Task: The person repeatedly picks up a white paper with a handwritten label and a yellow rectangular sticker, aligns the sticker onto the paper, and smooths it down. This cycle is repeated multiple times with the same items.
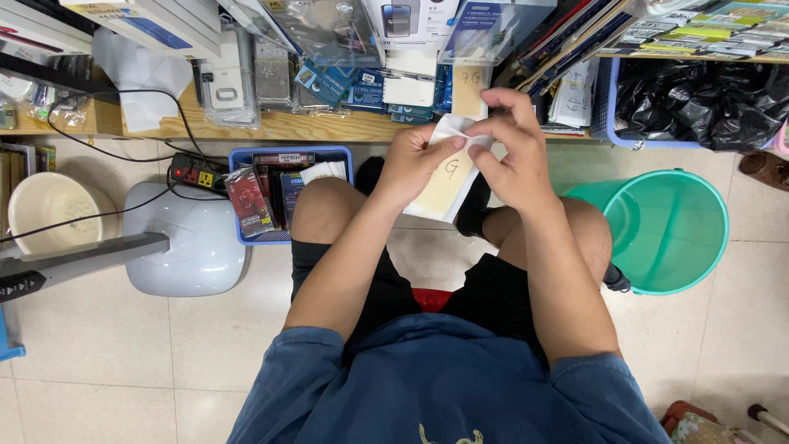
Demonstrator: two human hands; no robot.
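My left hand [415,160] pinches the upper left edge of a flat white packet [445,187], thumb on its face and fingers curled behind, while my right hand [514,148] closes on the packet's top right corner, fingertips bent down over a white paper flap there. The packet sits tilted between my two hands, its long side sloping down toward my left knee, and it carries a handwritten mark on its pale yellowish face. It hangs in the air above the gap between my knees, touching nothing but my fingers. I take the packet as my landmark. Just behind it, on the wooden shelf [329,126], stand blue and clear packaged goods, and a second pale packet [470,90] stands upright right behind my right hand. To the left of the packet, on the tiled floor, lies a blue basket [242,156] with small boxed items inside, and farther left a white rounded appliance [193,242] with a black cable running over it. To the right of the packet stands a green plastic bucket [667,230], near my right knee. Beyond the bucket, up and right of the packet, black plastic bags [699,103] fill a blue crate.
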